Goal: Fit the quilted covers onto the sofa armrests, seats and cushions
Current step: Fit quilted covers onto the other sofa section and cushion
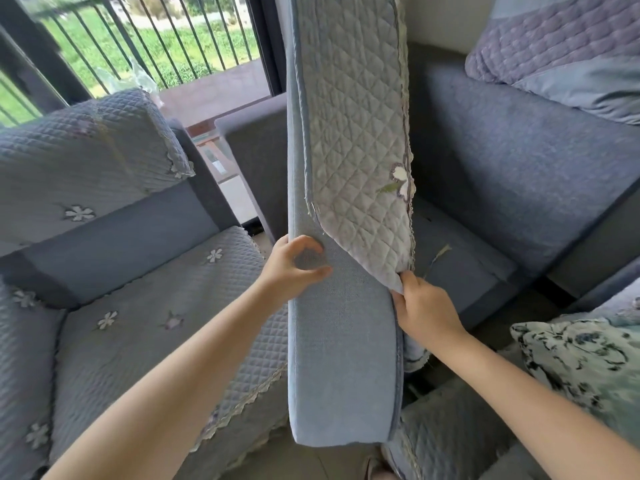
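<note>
I am holding a blue seat cushion (pixel 343 341) up on its edge in front of me, standing almost upright between the two sofas. My left hand (pixel 294 265) is gripping its left side, fingers and thumb curled against the blue fabric. My right hand (pixel 424 308) is pinching the lower corner of a quilted cover (pixel 353 126), which is lying against the upper part of the cushion and is peeling away from it at the bottom. A white flower patch (pixel 401 181) is showing near the cover's right edge, beside a strip of lace trim.

To my left an armchair (pixel 114 233) is already wearing quilted covers with flower patches on its armrest (pixel 86 157) and seat (pixel 162 320). To my right the bigger sofa (pixel 512 181) is showing a bare seat base (pixel 460 258) where no cushion is lying. A purple quilted pillow (pixel 561 46) is leaning against its back, and a flower-print pillow (pixel 581 365) is sitting at the lower right. Behind the cushion a window with black railings (pixel 145 36) is looking onto green grass.

I cannot read any writing or labels.
</note>
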### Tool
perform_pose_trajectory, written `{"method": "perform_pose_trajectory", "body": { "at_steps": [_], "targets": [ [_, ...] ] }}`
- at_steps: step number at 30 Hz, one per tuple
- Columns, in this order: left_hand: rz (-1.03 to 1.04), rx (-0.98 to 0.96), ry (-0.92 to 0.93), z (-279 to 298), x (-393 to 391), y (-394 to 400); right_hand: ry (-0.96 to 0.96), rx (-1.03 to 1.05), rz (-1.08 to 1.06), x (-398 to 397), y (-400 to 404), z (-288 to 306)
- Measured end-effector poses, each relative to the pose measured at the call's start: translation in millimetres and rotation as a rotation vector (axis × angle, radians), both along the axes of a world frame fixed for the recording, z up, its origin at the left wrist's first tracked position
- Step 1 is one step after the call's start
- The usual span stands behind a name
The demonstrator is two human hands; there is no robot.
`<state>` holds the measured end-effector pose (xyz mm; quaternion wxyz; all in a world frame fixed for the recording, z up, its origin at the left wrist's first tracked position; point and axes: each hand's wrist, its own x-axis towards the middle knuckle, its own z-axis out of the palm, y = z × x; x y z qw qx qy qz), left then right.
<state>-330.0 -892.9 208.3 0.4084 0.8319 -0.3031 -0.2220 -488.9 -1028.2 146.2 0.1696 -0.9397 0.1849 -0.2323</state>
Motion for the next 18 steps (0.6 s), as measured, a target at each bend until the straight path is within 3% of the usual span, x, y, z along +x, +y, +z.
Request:
{"method": "perform_pose_trajectory", "body": {
  "at_steps": [5, 11, 15, 16, 18],
  "targets": [
    [-0.013, -0.078, 0.07, 0, -5, 10, -0.083, -0.101, 0.185, -3, 3, 12],
    [-0.007, -0.104, 0.208, 17, 3, -4, -0.13, 0.017, 0.346, -4, 15, 29],
    [0.014, -0.187, -0.225, 22, -8, -31, -0.017, 0.257, 0.378, 3, 13, 20],
    [-0.009, -0.253, -0.166, 26, -13, -38, 0.004, 0.293, 0.375, 3, 11, 18],
    [-0.172, -0.27, 0.179, 33, -23, -47, 0.007, 0.389, 0.38, -1, 6, 18]
  ]
}}
